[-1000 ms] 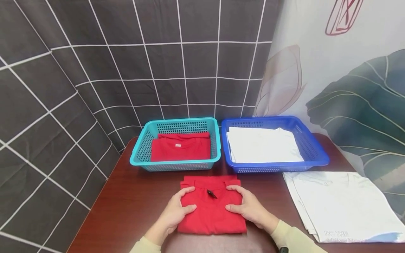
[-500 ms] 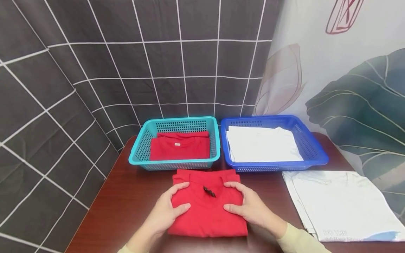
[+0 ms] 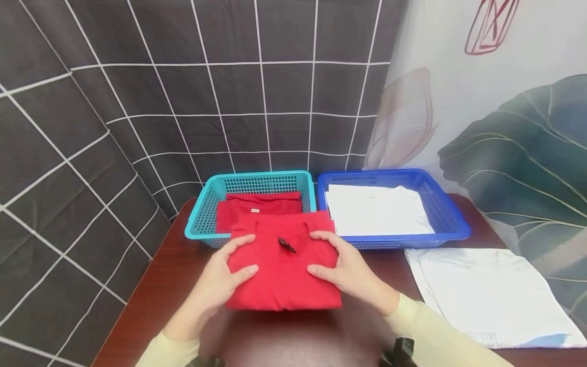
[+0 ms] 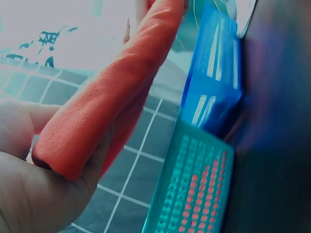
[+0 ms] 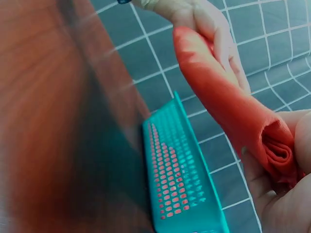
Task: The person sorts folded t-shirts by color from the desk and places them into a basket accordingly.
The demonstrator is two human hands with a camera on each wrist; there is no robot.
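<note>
Above the table (image 3: 151,306), the folded red shirt (image 3: 284,283) is clamped at its left and right edges by the left hand (image 3: 220,278) and right hand (image 3: 346,265), its far edge overlapping the near rim of the teal basket (image 3: 202,236) in the head view. The step appears to be a carry, and the next move seems to call for clearing that rim (partly masked by the shirt). Fingers under the cloth are hidden from above; the dark collar mark (image 3: 287,245) is illegible.

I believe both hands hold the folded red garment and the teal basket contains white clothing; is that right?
Not quite: the head view shows red clothing in the teal basket; the left hand and right hand do hold the folded garment.
</note>
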